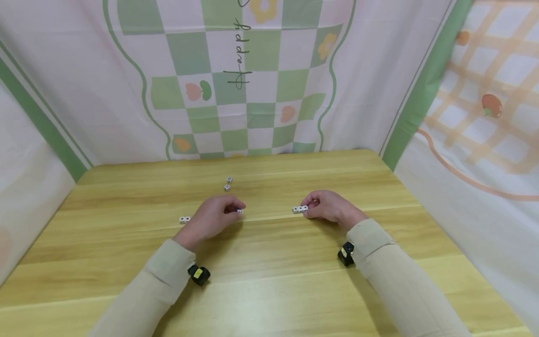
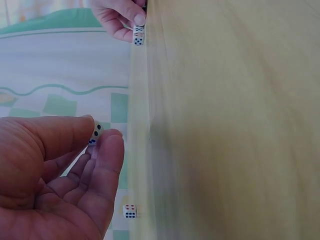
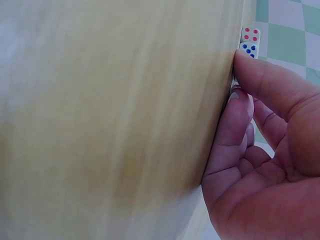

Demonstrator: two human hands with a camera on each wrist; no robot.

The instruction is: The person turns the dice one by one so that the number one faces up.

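Note:
Between thumb and fingertip, my left hand (image 1: 210, 216) pinches a small white die (image 2: 97, 133) with dark blue dots. Its fingers cover much of that die in the head view. To the right, my right hand (image 1: 331, 207) holds the near end of a short row of white dice (image 1: 298, 209) with thumb and fingers. In the right wrist view, a die face with four red dots (image 3: 251, 34) and one with blue dots (image 3: 248, 49) show past the thumb; the fingers hide the rest of the row.
Two loose dice (image 1: 227, 187) lie on the wooden table (image 1: 269, 281) beyond my left hand. Another pair of dice (image 1: 185, 219) sits side by side left of my left wrist. A patterned curtain (image 1: 261, 112) hangs along the table's far edge.

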